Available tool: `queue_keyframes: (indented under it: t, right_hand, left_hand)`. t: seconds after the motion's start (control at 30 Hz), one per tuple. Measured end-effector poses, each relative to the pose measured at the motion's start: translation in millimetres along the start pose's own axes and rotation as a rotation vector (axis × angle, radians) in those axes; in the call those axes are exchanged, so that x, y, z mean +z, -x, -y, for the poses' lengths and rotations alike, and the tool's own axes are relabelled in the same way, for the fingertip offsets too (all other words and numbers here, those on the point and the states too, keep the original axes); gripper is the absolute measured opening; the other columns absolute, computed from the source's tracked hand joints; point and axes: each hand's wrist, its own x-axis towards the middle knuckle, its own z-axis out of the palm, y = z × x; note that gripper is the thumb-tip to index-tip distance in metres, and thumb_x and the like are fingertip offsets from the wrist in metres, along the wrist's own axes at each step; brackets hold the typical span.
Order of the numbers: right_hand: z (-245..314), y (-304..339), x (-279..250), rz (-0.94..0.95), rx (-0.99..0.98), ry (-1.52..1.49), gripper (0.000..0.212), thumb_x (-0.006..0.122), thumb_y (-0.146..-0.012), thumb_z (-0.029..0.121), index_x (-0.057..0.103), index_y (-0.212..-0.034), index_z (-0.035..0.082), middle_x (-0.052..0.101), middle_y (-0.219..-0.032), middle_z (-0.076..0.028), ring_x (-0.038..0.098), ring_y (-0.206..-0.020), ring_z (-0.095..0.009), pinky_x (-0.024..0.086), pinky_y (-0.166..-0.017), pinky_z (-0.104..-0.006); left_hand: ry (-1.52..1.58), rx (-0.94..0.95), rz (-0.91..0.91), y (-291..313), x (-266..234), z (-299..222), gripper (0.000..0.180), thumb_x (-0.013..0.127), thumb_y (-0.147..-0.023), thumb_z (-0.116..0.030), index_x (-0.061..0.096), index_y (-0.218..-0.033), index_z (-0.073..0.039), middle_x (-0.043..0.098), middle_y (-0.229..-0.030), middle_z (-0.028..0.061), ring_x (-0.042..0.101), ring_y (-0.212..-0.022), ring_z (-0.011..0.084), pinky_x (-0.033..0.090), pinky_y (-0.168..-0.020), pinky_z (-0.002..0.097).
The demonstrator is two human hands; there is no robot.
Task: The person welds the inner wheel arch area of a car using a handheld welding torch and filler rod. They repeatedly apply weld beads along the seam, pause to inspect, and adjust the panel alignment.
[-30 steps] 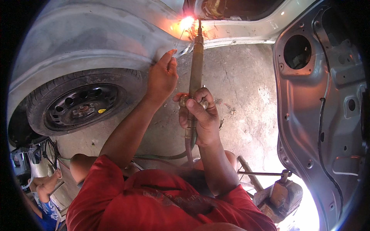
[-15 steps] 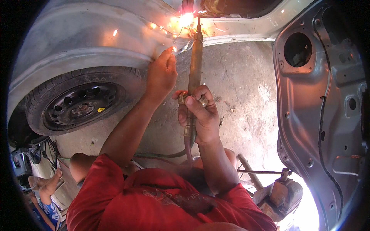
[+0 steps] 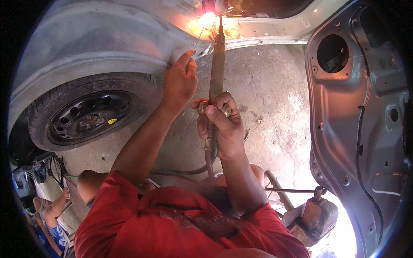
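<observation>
Left grip (image 3: 180, 81) is closed in a pinch, thumb and fingers together on the near end of a thin rod (image 3: 198, 40), which slants up and slightly right until its far end is lost in the glare. Right grip (image 3: 227, 129) is curled around the lower part of a long brass-coloured torch (image 3: 217, 73), with the thumb laid over the front beside a round knob (image 3: 226, 111). The torch points up, its narrow tip just beside a bright flame (image 3: 208, 19) at the lower edge of a grey car body (image 3: 107, 38). A few sparks fly near the tip, and orange light falls on the metal around it.

A reddish hose (image 3: 209, 165) and a green hose (image 3: 189, 173) run from the bottom of the torch. To the left, a black wheel (image 3: 91, 119) sits under the car body, above a concrete floor (image 3: 271, 94). On the right stands a grey door (image 3: 333, 109) with a large round hole. Near its foot is a rusty metal block (image 3: 316, 217). At lower left, another person's leg (image 3: 55, 210) shows.
</observation>
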Motion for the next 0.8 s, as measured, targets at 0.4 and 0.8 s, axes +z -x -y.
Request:
queue_keyframes:
  t: [0.4, 0.8]
  right_hand:
    - [-1.0, -0.2, -1.0, -0.002, 0.002, -0.032, 0.011, 0.062, -0.104, 0.006, 0.053, -0.104, 0.014, 0.067, -0.117, -0.032, 0.066, -0.061, -0.016, 0.051, -0.049, -0.0243]
    - [-0.4, 6.4, 1.8, -0.099, 0.04, 0.096, 0.016, 0.065, -0.101, 0.004, 0.051, -0.102, 0.013, 0.068, -0.114, -0.029, 0.064, -0.059, -0.016, 0.049, -0.049, -0.0262]
  left_hand:
    - [-0.013, 0.011, 0.005, 0.8, -0.3, -0.6, 0.033, 0.054, -0.108, -0.016, 0.067, -0.138, -0.01, 0.066, -0.081, 0.0034, 0.06, -0.06, 0.0091, 0.05, -0.057, 0.0286]
    - [-0.151, -0.064, 0.052, 1.6, -11.2, -8.3, 0.037, 0.051, -0.107, -0.022, 0.065, -0.137, -0.007, 0.073, -0.095, 0.0248, 0.073, -0.09, 0.0424, 0.056, -0.08, 0.049]
